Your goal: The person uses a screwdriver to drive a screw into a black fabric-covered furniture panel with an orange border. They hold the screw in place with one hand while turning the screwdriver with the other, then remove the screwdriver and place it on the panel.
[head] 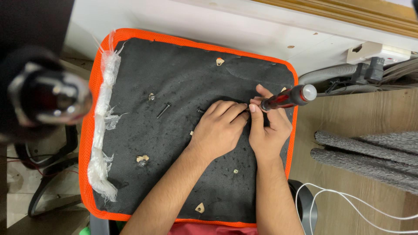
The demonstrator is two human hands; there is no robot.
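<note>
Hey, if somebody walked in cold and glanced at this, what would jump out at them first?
Probably the upturned seat cushion, black underneath with a bright orange mesh edge, filling the middle of the view. At its right side, the right hand holds a red-and-black screwdriver while the left hand presses beside it. A loose black bolt lies on the fabric left of the hands.

One head view, looking straight down

We look from head height, close over the upturned seat cushion (pixel 187 130), which fills most of the frame; our forearms enter from the bottom edge, and wooden floor (pixel 348 191) shows along the right side.
</note>
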